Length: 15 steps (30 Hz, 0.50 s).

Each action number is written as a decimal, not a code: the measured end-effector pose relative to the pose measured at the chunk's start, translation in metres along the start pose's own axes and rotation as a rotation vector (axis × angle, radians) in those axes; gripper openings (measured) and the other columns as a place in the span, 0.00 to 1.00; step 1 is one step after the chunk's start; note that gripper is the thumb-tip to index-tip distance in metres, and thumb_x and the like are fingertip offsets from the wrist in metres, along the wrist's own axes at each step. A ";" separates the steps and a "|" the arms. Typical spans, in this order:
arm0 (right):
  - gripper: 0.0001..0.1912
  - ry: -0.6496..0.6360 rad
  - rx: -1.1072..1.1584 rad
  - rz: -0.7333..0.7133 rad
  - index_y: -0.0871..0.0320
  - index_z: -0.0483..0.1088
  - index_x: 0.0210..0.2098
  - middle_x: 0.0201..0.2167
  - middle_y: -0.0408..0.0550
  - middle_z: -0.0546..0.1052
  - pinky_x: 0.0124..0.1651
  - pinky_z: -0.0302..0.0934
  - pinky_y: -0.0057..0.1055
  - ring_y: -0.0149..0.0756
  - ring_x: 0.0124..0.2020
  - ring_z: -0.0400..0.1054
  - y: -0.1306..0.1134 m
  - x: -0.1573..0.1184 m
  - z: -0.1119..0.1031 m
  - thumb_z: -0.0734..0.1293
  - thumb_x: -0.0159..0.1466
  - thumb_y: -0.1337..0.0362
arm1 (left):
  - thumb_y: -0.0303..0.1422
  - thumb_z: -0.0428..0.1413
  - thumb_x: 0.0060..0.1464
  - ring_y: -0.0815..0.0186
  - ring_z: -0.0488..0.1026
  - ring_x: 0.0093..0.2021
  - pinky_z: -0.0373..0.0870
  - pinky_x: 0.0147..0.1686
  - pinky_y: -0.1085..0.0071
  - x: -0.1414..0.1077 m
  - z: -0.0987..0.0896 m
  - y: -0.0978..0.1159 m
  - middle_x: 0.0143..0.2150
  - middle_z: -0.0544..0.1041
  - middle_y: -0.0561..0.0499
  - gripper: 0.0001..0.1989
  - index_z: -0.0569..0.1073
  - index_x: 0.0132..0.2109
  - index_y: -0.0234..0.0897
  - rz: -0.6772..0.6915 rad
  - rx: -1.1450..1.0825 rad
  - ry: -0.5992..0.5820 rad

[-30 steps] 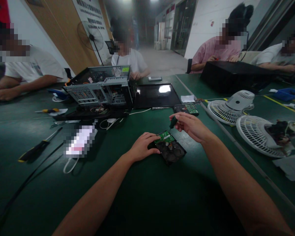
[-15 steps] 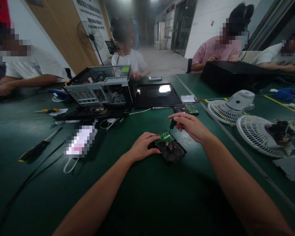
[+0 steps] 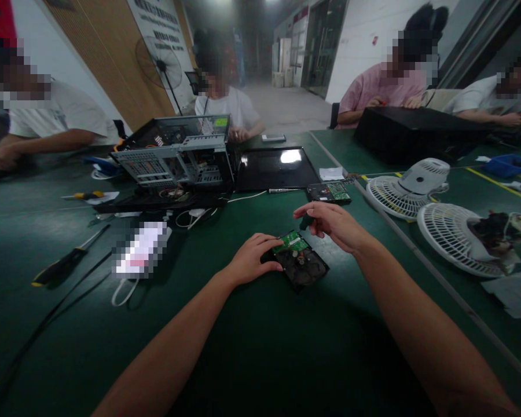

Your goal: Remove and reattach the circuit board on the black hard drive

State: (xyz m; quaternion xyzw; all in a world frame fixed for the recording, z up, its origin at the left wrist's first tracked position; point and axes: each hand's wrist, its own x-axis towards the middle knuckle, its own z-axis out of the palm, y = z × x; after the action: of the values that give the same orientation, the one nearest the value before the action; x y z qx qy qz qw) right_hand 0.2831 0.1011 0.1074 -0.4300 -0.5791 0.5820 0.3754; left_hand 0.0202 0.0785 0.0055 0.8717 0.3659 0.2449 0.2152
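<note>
A hard drive [image 3: 304, 267] lies on the green table with its green circuit board facing up. My left hand [image 3: 254, 258] grips its left side, thumb at the near edge and fingers over the board. My right hand [image 3: 332, 225] holds a small dark-handled screwdriver [image 3: 306, 221] above the drive's far edge, with the handle pinched in the fingers. The screwdriver points down toward the board; I cannot tell whether its tip touches. Beyond my right hand sits a second hard drive [image 3: 330, 192] with part of its green board showing.
An opened computer case [image 3: 173, 162] and a black panel [image 3: 278, 168] stand at the back. White fan parts [image 3: 455, 237] lie on the right. A yellow-black screwdriver [image 3: 65, 263], a phone [image 3: 143, 249] and cables are on the left. Several people sit around the table.
My right hand has shifted slightly, its index finger tilting a little lower and the screwdriver handle with it. My left hand and the hard drive stay where they were.
</note>
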 end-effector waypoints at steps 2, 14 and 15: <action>0.12 -0.021 0.005 0.005 0.53 0.80 0.40 0.49 0.51 0.80 0.23 0.54 0.30 0.31 0.26 0.64 -0.001 0.000 0.000 0.67 0.63 0.57 | 0.49 0.65 0.56 0.53 0.66 0.62 0.66 0.61 0.51 0.000 0.000 -0.001 0.62 0.73 0.46 0.32 0.70 0.65 0.48 -0.003 0.000 0.000; 0.12 -0.026 0.216 0.044 0.54 0.76 0.45 0.45 0.51 0.76 0.25 0.58 0.32 0.32 0.29 0.68 0.004 0.002 0.001 0.68 0.65 0.56 | 0.49 0.65 0.57 0.54 0.66 0.62 0.65 0.62 0.52 -0.001 0.002 -0.003 0.62 0.73 0.46 0.32 0.70 0.65 0.48 0.009 -0.006 0.006; 0.13 -0.024 0.221 0.047 0.54 0.77 0.46 0.45 0.52 0.76 0.26 0.59 0.32 0.33 0.30 0.68 0.004 0.002 0.000 0.67 0.66 0.56 | 0.49 0.65 0.56 0.54 0.66 0.62 0.65 0.62 0.52 -0.001 0.002 -0.003 0.62 0.73 0.46 0.32 0.70 0.65 0.48 0.006 -0.007 0.007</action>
State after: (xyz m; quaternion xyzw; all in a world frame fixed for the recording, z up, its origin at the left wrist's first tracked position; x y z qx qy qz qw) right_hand 0.2831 0.1027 0.1031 -0.3925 -0.5058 0.6558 0.4000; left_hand 0.0194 0.0795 0.0026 0.8711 0.3633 0.2500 0.2163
